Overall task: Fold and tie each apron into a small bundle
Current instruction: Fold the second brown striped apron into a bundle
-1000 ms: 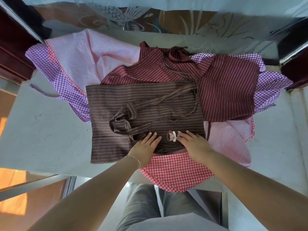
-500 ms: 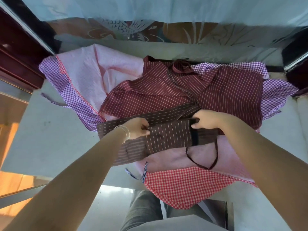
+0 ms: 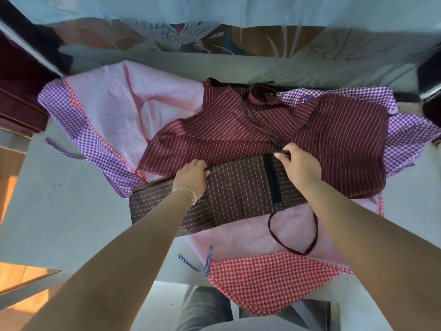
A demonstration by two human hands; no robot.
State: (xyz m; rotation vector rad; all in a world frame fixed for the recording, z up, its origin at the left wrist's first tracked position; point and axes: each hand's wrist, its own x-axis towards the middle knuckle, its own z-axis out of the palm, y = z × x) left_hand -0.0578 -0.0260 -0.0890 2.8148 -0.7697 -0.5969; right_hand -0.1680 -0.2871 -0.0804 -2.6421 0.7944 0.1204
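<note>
While spread wide a second ago, now doubled away from the body into a narrow band: brown striped apron [image 3: 241, 194], lying across the near middle of the pale table [image 3: 59, 211], on top of the loose pile. Underneath and beyond, still unfolded: maroon striped apron [image 3: 334, 144] on the far right, pink apron with purple check border [image 3: 114, 111] on the far left, red check corner [image 3: 269, 280] hanging off the near edge. Pocket emblem no longer in sight, turned under by the fold; straps mostly tucked inside, one dark tie loop [image 3: 293, 237] trailing out toward the near right. Left hand [image 3: 191, 177] at the band's far edge, fingers curled and pinching the cloth. Right hand [image 3: 298, 168] at the far right corner, fingertips curled over the folded edge beside a dark trim strip [image 3: 272, 177]. First lengthwise fold judged done; probably further folding from the left end needed to shorten the band, then that loose tie wrapped round. Risk: layers slipping on the heap below.
</note>
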